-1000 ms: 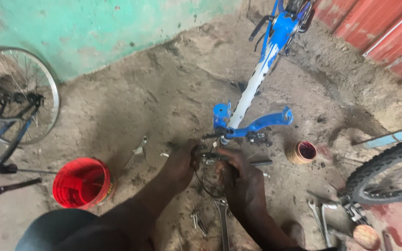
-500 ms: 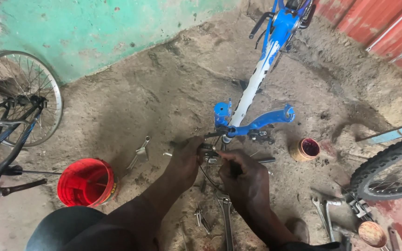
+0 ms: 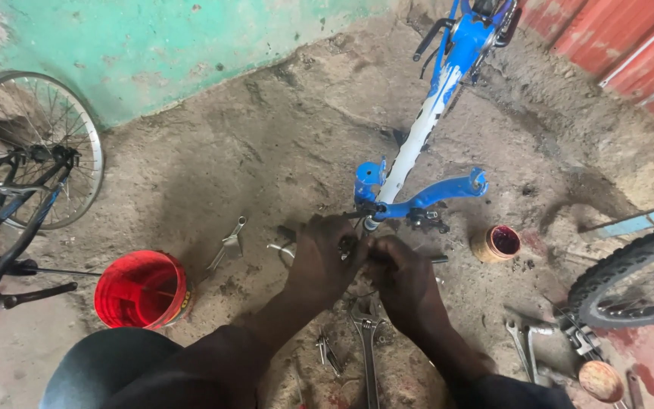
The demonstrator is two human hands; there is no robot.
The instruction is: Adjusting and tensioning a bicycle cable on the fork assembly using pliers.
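Observation:
A blue and white bicycle frame [image 3: 427, 129] lies on the dirt floor, its lower end pointing at me. My left hand [image 3: 325, 256] and my right hand [image 3: 403, 279] meet just below that lower end, both closed around a small dark metal part [image 3: 357, 244] by the blue brake arms [image 3: 433, 195]. The fingers hide most of that part. A wrench [image 3: 367, 344] lies on the ground beneath my hands.
A red bucket [image 3: 139, 291] stands at the left. A bicycle wheel [image 3: 30, 144] with a dark frame is at the far left. A small tin of red grease [image 3: 496, 242] sits right of my hands. A knobby tyre [image 3: 630, 273] and loose tools [image 3: 527, 344] are at the right.
Both hands have moved slightly up toward the frame's lower end and closed in together on the small part; the view has shifted a little.

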